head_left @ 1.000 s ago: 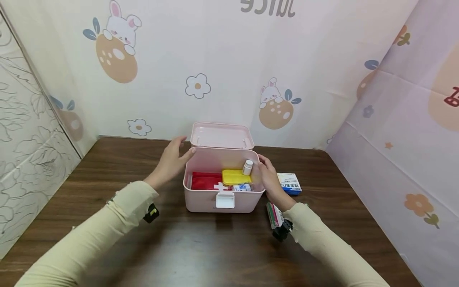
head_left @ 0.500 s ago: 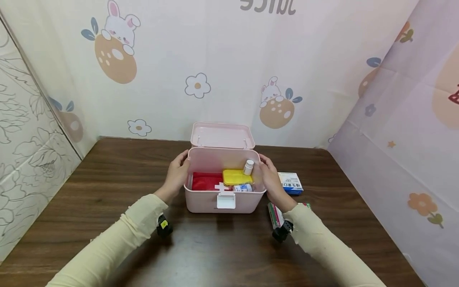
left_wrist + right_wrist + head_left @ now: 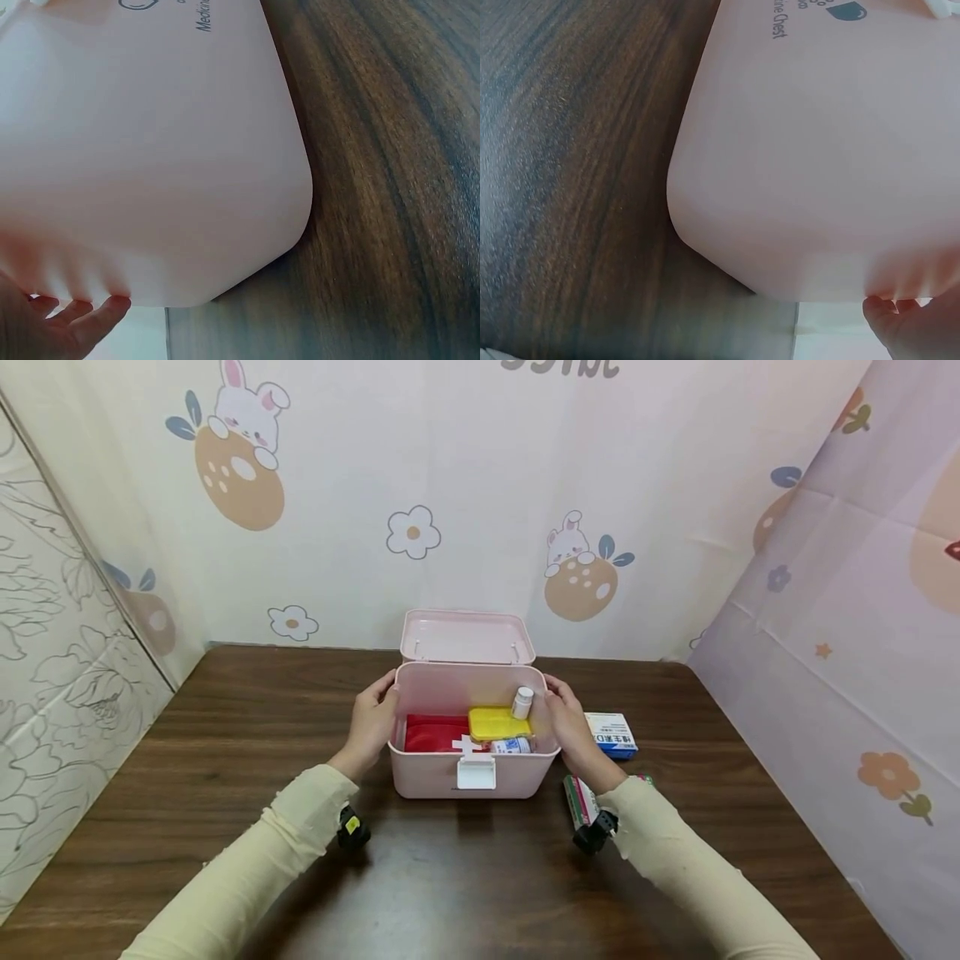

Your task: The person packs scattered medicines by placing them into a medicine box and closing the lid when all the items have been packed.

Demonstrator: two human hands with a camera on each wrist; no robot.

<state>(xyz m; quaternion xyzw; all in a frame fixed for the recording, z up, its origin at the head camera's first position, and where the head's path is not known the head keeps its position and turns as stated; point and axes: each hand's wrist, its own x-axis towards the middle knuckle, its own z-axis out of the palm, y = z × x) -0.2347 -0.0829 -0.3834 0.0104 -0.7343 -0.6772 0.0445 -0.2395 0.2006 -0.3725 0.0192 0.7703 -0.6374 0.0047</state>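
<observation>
A pink medicine chest (image 3: 427, 777) stands on the table with its lid (image 3: 468, 637) tipped back and a white latch (image 3: 476, 772) in front. My left hand (image 3: 372, 718) grips its left side at the rim; in the left wrist view, the fingertips (image 3: 112, 304) press the outer wall. On the opposite side my right hand (image 3: 577, 731) holds the wall the same way. Inside lie a red pouch (image 3: 431, 733), a yellow case (image 3: 498, 723), an upright-leaning white bottle (image 3: 522, 702) and a second bottle (image 3: 512, 746) on its side near the front.
To the right of the chest lies a white and blue carton (image 3: 611, 735). A green, white and pink carton (image 3: 579, 800) sits nearer, partly under my right wrist. The brown wooden table (image 3: 262, 735) ends at a patterned cloth (image 3: 337, 527) behind.
My left hand has moved right and taken hold of the chest's left side. The right hand has kept its grip. The head view has shifted slightly; the chest stands in place.
</observation>
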